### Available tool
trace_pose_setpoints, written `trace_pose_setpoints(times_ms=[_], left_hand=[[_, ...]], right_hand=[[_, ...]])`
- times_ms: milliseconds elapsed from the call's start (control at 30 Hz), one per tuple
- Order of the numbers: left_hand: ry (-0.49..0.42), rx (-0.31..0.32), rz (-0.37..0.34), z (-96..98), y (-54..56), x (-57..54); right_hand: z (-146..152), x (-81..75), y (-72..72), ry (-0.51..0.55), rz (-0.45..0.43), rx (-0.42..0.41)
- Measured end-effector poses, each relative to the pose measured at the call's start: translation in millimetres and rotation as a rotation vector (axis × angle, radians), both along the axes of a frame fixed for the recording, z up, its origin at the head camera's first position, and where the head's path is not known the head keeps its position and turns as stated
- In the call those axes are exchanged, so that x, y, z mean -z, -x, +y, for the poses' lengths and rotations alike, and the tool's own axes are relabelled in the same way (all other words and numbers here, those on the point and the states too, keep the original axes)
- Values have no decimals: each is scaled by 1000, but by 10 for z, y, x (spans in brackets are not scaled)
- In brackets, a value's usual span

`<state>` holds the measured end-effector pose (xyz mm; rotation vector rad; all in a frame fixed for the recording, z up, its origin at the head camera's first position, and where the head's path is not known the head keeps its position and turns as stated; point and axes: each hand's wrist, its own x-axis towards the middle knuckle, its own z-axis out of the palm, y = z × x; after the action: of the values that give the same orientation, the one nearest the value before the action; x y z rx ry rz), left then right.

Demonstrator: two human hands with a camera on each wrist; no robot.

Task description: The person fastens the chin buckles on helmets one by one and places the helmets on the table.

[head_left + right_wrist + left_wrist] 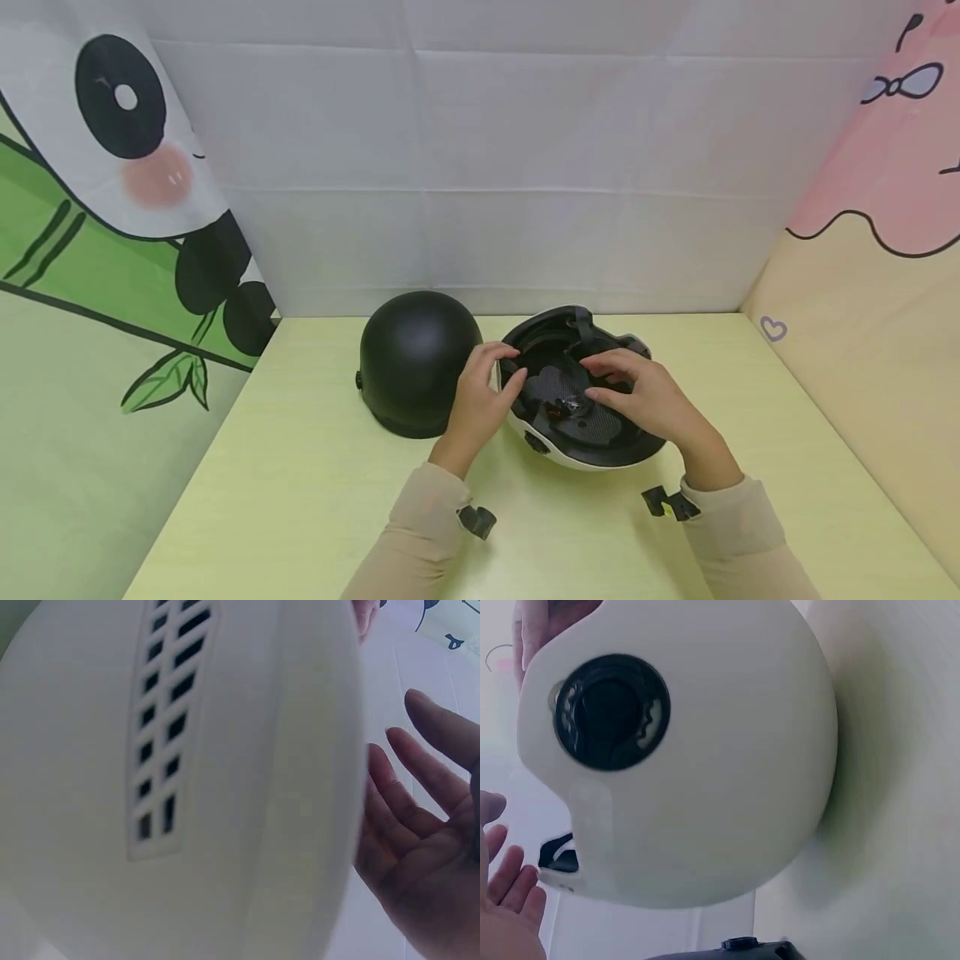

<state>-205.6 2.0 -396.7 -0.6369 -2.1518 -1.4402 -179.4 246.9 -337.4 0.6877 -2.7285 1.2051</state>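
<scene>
A white helmet [573, 462] lies upturned on the table, its black padded inside [555, 383] facing up. My left hand [480, 396] is at the helmet's left rim, fingers relaxed and slightly bent; whether they touch it is unclear. Over the right part of the opening is my right hand [645, 392], its fingers loosely extended with nothing visible in them. A round black knob [609, 712] shows on the helmet's side in the left wrist view. Slanted vent slots [176, 712] mark the shell in the right wrist view.
To the left stands a black helmet [420, 362], dome up, close to the white one. The pale yellow table [300, 500] meets a white cloth backdrop [525, 167] behind, with printed cartoon panels at both sides.
</scene>
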Motion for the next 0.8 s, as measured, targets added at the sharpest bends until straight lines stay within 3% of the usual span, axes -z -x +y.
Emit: trace_pose_setpoints(times_ms=[167, 800], left_hand=[[-35, -32, -61, -63, -8, 100], [-186, 65, -279, -108, -7, 392]], right_hand=[[-20, 40, -21, -12, 0, -30], [-199, 146, -154, -16, -7, -121]])
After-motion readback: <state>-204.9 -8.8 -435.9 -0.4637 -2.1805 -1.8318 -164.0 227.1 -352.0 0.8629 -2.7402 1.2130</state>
